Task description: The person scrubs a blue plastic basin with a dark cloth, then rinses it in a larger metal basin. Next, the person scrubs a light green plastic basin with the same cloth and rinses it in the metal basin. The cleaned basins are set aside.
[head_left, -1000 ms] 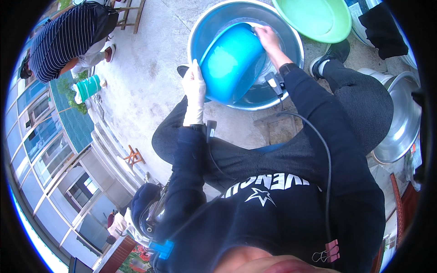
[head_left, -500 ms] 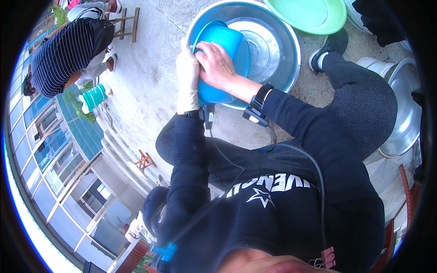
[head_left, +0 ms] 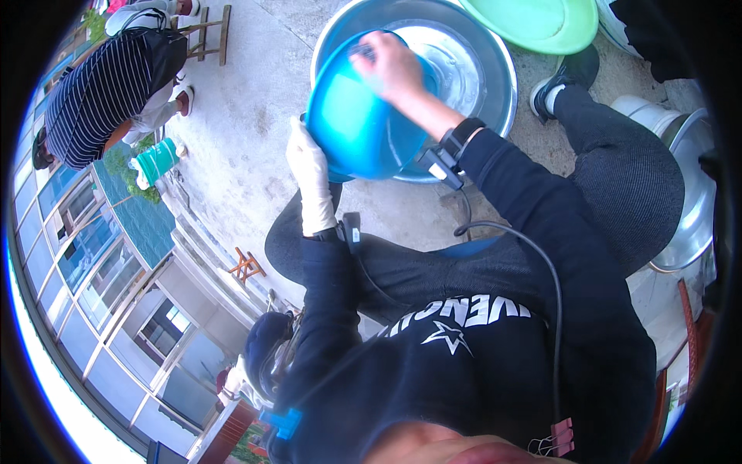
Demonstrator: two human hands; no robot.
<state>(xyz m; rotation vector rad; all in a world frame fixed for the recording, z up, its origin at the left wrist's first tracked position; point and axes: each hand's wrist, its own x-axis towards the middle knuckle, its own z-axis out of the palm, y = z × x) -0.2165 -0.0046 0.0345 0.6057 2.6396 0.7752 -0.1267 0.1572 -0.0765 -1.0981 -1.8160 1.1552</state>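
Observation:
A bright blue plastic basin (head_left: 340,108) is tilted over the near left side of a wide metal basin (head_left: 504,116). My left hand (head_left: 308,158), in a white glove, grips the blue basin by its left edge. My bare right hand (head_left: 393,68) lies over the blue basin's upper part, its fingers curled and smeared by motion. Something small and dark shows at those fingers, too blurred to name. The metal basin's pale, shiny bottom (head_left: 456,66) shows to the right of the blue one.
A light green basin (head_left: 541,23) stands beyond the metal one at the right. Metal basins (head_left: 692,189) are at the far right by my knee. A person in a striped top (head_left: 100,97) bends at the left, near a wooden stool (head_left: 209,35) and a green bucket (head_left: 157,161).
The blue basin has turned and tilted, showing more of its wall. My right hand has moved up and right along it; my left hand has slid lower on its edge.

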